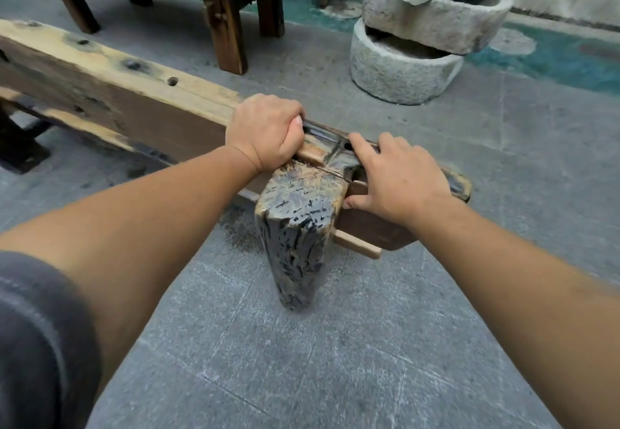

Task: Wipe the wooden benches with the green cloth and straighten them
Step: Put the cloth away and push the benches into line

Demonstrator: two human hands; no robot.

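You gripped the near end of a tipped wooden bench (110, 93) with both hands.

The bench lay on its side across the grey stone floor (302, 344), running from the far left toward you, one dark leg (297, 240) pointing at you. Your left hand (266, 131) was curled tight over the plank's top edge; just right of it, your right hand (401, 178) pressed flat on the end, fingers spread. Behind stood a darker bench (228, 9), then stacked stone troughs (422, 26) to the right.
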